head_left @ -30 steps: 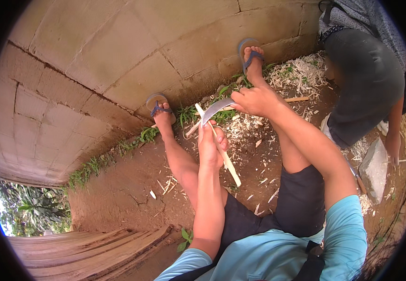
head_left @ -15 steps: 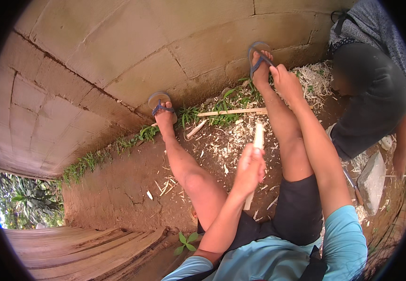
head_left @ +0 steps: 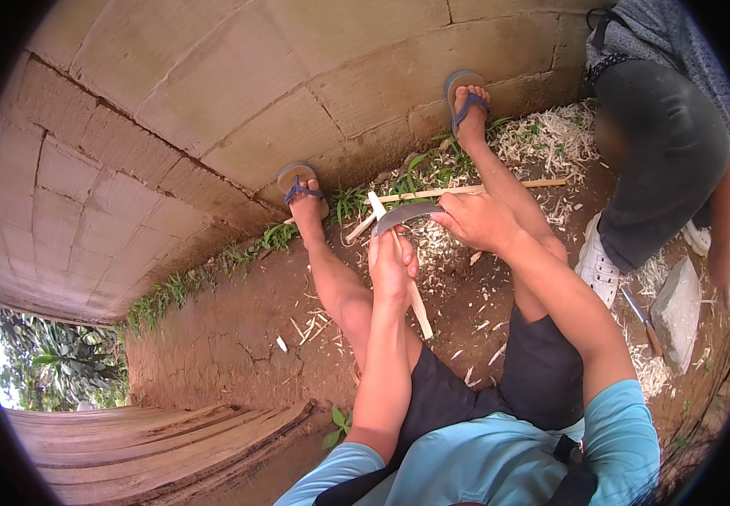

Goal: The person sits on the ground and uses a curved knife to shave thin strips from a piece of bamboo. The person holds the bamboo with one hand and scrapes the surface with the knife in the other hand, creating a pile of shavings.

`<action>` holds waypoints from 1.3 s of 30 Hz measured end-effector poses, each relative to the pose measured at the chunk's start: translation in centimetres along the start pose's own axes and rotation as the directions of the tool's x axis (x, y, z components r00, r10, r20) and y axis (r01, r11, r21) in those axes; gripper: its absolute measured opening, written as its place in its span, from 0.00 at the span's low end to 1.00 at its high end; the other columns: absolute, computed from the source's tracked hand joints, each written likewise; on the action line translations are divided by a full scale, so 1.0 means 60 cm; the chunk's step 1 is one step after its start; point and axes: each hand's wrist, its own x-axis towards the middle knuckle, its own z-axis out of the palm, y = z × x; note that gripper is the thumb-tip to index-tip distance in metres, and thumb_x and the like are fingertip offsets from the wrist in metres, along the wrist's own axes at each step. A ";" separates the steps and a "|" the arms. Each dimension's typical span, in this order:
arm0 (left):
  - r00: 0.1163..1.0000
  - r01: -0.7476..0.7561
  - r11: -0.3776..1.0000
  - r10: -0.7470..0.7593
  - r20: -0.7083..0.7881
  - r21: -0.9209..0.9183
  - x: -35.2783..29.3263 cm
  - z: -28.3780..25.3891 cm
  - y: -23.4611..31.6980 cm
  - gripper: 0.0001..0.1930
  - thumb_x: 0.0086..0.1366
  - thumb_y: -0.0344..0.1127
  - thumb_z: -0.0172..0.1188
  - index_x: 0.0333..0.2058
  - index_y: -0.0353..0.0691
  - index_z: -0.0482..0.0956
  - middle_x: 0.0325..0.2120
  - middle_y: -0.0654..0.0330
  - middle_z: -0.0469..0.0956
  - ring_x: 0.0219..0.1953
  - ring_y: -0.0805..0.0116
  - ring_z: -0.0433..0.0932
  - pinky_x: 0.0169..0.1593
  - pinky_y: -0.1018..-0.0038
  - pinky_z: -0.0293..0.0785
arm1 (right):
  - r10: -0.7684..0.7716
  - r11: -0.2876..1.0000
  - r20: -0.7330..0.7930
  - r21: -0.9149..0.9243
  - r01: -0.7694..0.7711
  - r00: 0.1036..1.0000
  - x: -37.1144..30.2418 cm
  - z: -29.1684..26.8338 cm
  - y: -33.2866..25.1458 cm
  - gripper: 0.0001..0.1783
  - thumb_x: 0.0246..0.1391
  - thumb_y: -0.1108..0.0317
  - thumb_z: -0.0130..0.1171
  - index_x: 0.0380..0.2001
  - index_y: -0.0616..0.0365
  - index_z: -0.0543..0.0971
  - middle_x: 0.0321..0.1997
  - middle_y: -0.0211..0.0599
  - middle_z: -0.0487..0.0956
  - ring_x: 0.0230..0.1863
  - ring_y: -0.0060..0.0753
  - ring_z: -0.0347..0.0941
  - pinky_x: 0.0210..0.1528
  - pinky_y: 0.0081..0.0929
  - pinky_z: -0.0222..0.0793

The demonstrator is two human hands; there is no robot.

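My left hand (head_left: 392,268) is closed round a pale wooden stick (head_left: 420,310), which stands out above and below the fist. My right hand (head_left: 481,221) grips a knife with a curved, dark blade (head_left: 410,214); its handle is hidden in the fingers. The blade lies across the upper part of the stick, just above the left fist. Whether its edge cuts into the wood cannot be made out. Pale wood shavings (head_left: 448,246) are scattered on the soil beneath my hands.
A long wooden strip (head_left: 508,187) lies beyond my hands, near grass along a block wall (head_left: 238,93). At right, another person's dark-trousered leg (head_left: 664,160) is close by, with a second knife (head_left: 641,322) and a grey stone (head_left: 675,316). Boards (head_left: 154,455) lie at lower left.
My right hand has come down and left, bringing the blade from near my right foot onto the stick. My left hand has moved up and left, tilting the stick leftward.
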 end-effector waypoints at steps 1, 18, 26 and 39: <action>1.000 0.001 1.000 -0.001 -0.014 0.017 -0.003 0.004 0.000 0.13 0.71 0.46 0.38 0.37 0.43 0.65 0.13 0.66 0.60 0.11 0.77 0.58 0.14 0.83 0.55 | 0.024 1.000 0.025 -0.019 -0.024 0.999 -0.004 0.000 -0.002 0.18 0.59 0.50 0.48 0.27 0.54 0.69 0.20 0.43 0.75 0.23 0.50 0.74 0.24 0.43 0.70; 0.997 0.078 0.992 -0.078 -0.002 0.098 -0.021 0.078 -0.009 0.12 0.73 0.44 0.35 0.32 0.47 0.59 0.13 0.68 0.57 0.09 0.80 0.53 0.12 0.83 0.49 | 0.157 0.961 -0.158 -0.205 -0.188 0.975 -0.009 0.014 0.083 0.23 0.57 0.43 0.47 0.25 0.53 0.69 0.17 0.42 0.76 0.19 0.48 0.75 0.20 0.42 0.69; 0.995 0.093 0.995 -0.092 0.036 -0.039 -0.006 0.028 -0.018 0.14 0.72 0.48 0.36 0.32 0.47 0.62 0.12 0.67 0.58 0.09 0.78 0.55 0.13 0.81 0.51 | 0.223 0.971 0.001 -0.083 -0.222 0.975 -0.013 0.003 0.041 0.22 0.59 0.45 0.45 0.28 0.54 0.70 0.20 0.44 0.77 0.24 0.52 0.76 0.25 0.47 0.71; 0.981 0.190 0.978 -0.185 0.061 -0.087 0.003 0.013 -0.004 0.13 0.72 0.46 0.36 0.33 0.46 0.63 0.12 0.68 0.58 0.09 0.79 0.53 0.13 0.82 0.48 | 0.326 0.935 0.307 0.035 -0.353 0.894 -0.015 0.001 0.009 0.25 0.61 0.45 0.43 0.29 0.59 0.70 0.23 0.52 0.76 0.30 0.62 0.73 0.35 0.48 0.69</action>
